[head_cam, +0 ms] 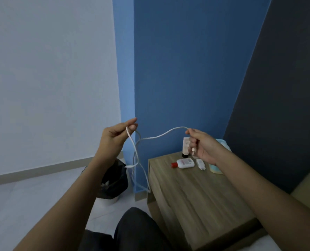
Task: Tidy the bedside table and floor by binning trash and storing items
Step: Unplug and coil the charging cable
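One white cable (161, 135), held up beside the bedside table (196, 196). Left hand (114, 138) pinches a hanging loop; right hand (203, 145) pinches the plug end, span slack between: probably gathering it into coils for storing. Bottle (184, 163), adapter (200, 163) on tabletop.

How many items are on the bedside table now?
4: an upright tube at the back, a red-capped bottle lying down, a white adapter beside it, a light-blue pack partly behind the right hand; more may be hidden.
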